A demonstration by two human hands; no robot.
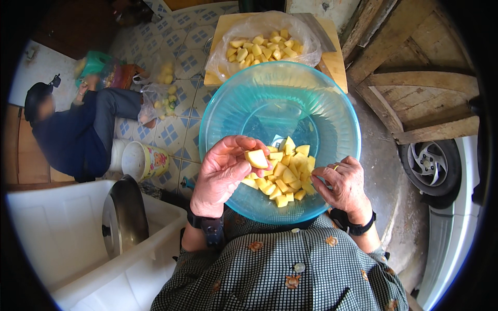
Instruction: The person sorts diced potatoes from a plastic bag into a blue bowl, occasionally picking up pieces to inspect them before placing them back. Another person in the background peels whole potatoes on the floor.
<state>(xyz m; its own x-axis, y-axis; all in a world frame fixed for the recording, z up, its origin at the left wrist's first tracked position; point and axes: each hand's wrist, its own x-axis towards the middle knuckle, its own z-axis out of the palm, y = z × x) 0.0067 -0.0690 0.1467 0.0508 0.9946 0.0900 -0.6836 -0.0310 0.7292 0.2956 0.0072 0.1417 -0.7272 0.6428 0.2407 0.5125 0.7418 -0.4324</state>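
Between the thumb and fingers of my left hand [229, 171] is a cut potato chunk [256, 159], a pale face turned up. Below it, a large translucent blue plastic basin [280, 87] stands before me, with a heap of peeled potato chunks [288, 177] at its near side. My right hand [340, 180] is over the basin's right part, beside the heap, with thumb and forefinger drawn together. Whether anything small is between those fingertips cannot be made out. A small white label [277, 140] shows partly behind the heap.
Beyond the basin, a clear plastic bag [221, 58] of potato chunks and a cleaver [313, 31] lie on a wooden board [335, 58]. At left are a seated person [74, 128], a patterned bucket [155, 160] and a white tub [74, 206] holding a pot lid [126, 217].
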